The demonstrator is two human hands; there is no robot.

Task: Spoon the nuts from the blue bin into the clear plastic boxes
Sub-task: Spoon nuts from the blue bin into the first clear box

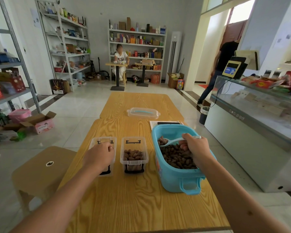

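Right hand (196, 147) over blue bin (173, 179), fingers curled round spoon (170, 141) carrying nuts (176, 157). Left of bin: part-filled clear box (134, 154). Further left: second box (102, 143), left hand (100, 155) fingers curled on its rim.

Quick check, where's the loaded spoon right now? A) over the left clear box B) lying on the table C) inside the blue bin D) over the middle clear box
C: the right hand holds the spoon with its bowl of nuts above the nut pile inside the blue bin, not yet over either clear box.
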